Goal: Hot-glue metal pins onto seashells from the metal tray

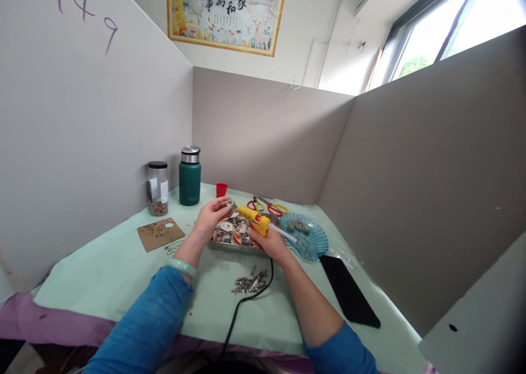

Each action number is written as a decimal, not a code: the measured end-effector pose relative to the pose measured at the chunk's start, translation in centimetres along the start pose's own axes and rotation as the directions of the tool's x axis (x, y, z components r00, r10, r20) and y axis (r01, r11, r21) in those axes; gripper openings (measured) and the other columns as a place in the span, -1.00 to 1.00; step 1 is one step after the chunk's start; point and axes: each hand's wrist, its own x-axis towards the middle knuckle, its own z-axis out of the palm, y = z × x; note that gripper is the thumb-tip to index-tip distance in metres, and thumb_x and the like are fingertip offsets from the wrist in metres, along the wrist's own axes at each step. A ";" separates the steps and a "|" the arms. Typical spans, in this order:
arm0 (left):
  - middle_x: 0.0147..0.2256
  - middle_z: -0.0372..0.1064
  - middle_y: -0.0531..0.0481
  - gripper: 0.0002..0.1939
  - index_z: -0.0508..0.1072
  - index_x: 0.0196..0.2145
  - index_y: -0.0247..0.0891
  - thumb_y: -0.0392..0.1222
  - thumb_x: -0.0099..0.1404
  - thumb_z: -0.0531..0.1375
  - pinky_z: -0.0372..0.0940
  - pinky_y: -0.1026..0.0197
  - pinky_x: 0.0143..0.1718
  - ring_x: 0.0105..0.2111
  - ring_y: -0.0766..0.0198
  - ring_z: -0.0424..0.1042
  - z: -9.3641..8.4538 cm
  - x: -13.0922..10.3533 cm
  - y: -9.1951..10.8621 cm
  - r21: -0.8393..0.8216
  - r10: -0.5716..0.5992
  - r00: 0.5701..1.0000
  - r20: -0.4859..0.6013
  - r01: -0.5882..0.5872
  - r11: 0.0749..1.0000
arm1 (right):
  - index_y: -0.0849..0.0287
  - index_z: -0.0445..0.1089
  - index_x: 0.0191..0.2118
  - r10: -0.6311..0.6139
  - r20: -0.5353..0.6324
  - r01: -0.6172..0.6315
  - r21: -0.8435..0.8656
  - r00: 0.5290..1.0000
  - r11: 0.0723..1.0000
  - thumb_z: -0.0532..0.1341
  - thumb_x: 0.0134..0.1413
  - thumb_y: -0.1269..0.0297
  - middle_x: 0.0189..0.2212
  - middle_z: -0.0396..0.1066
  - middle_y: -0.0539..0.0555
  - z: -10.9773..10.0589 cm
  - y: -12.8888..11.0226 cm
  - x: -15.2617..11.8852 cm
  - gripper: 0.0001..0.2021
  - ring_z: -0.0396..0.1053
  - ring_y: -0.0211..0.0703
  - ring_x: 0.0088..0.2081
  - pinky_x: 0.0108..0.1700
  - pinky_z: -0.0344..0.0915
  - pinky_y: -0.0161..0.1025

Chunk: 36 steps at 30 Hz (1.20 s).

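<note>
My right hand [267, 241] is wrapped round a yellow hot glue gun [253, 219], with a white glue stick [282, 232] jutting from its back end. The gun's nozzle points left, close to a small shell [230, 204] pinched in the fingertips of my left hand [211, 216]. Whether nozzle and shell touch, I cannot tell. Beneath both hands lies a metal tray [234, 247] filled with mixed shells [227, 229]. A black cord [240, 303] runs down from the gun to the table's front edge.
Metal clips [250, 282] lie in a pile before the tray. On the right are a blue plate [314, 237] holding small clusters, and a black phone-like slab [349, 292]. Behind are scissors [274, 208] and a red cup [221, 189]. Leftward stand a green bottle [189, 182], a jar [158, 190] and a brown board [160, 235].
</note>
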 end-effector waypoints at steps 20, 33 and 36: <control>-0.27 0.46 -0.09 -0.46 0.48 -0.17 -0.35 -0.21 -0.18 0.44 0.35 0.04 -0.09 -0.32 0.23 0.47 0.0 0.0 0.0 -0.007 0.007 1.000 -0.005 -0.007 1.000 | 0.20 0.30 -0.19 -0.004 -0.002 0.004 0.004 1.000 1.000 0.25 -0.04 -0.04 -0.60 0.28 -0.10 0.1 -0.1 0.0 -0.58 0.08 -0.42 -0.68 -0.64 0.01 -0.40; -0.27 0.47 -0.09 -0.47 0.49 -0.18 -0.34 -0.22 -0.16 0.44 0.36 0.06 -0.09 -0.30 0.22 0.48 0.0 0.0 -0.1 -0.010 0.002 1.000 0.001 -0.002 1.000 | 0.19 0.32 -0.24 -0.024 -0.020 0.024 -0.004 1.000 1.000 0.23 -0.02 -0.04 -0.60 0.27 -0.08 0.1 0.1 0.0 -0.62 0.08 -0.40 -0.68 -0.65 0.01 -0.39; -0.28 0.48 -0.09 -0.47 0.48 -0.17 -0.34 -0.22 -0.16 0.44 0.36 0.06 -0.10 -0.30 0.21 0.48 -0.1 0.1 -0.2 -0.011 0.004 1.000 0.005 -0.004 1.000 | 0.19 0.32 -0.24 -0.023 -0.019 0.023 -0.011 1.000 1.000 0.23 -0.01 -0.05 -0.60 0.28 -0.08 0.0 0.2 0.1 -0.62 0.09 -0.40 -0.68 -0.65 0.01 -0.39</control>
